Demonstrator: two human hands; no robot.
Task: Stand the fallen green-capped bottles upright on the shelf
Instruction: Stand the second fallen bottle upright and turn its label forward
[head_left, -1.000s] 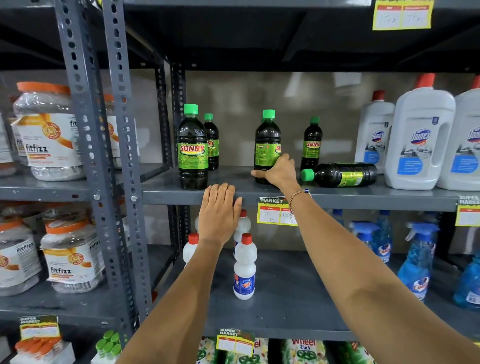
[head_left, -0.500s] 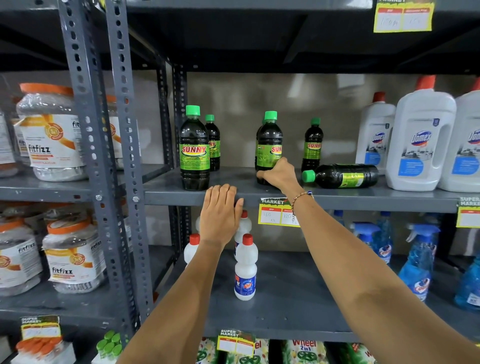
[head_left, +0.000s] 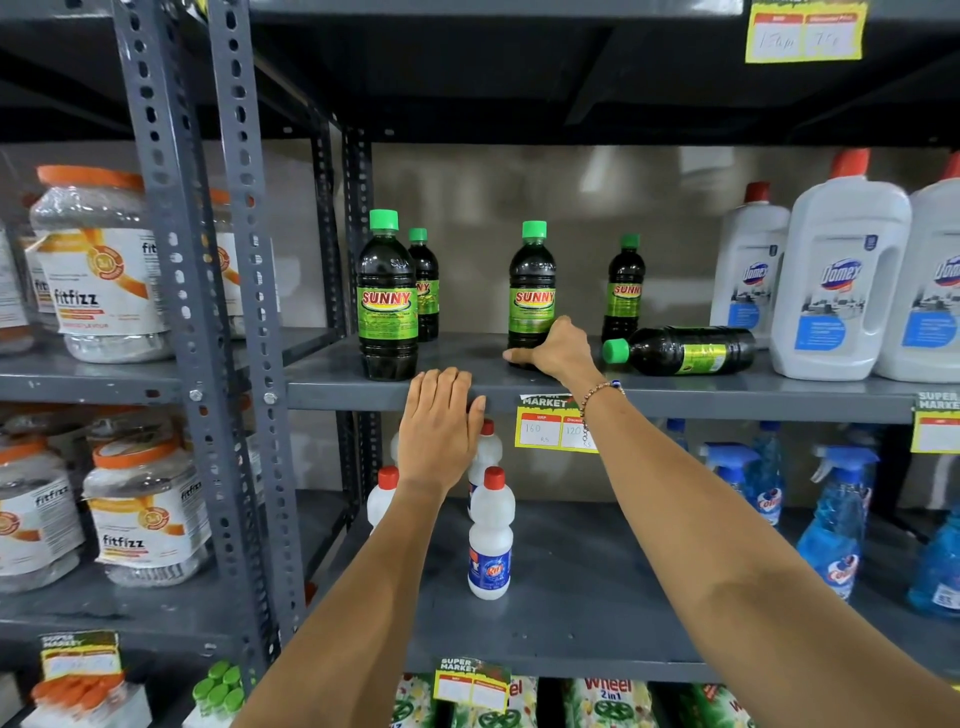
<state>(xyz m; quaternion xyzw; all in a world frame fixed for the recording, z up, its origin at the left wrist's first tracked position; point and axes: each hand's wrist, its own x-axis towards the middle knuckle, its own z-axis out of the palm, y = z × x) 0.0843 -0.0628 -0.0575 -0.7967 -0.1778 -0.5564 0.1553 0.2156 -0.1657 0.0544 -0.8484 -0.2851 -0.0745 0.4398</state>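
Fingers of my left hand (head_left: 441, 426) pressed together, flat, tips resting on front lip of shelf (head_left: 779, 396), holding nothing. Right hand (head_left: 558, 353) wrapped round base of upright middle bottle (head_left: 532, 291), thumb out front on shelf. Just right of it, fallen bottle (head_left: 680, 351) on its side: long axis along shelf, green cap (head_left: 616, 351) pointing left toward my right hand, base toward white jugs (head_left: 839, 275). Likely full, hefty, rigid plastic, round so may roll; grip mid-body at label.

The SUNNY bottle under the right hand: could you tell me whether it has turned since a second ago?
Yes. The SUNNY bottle held by the right hand has rotated on the shelf; its label now faces forward.
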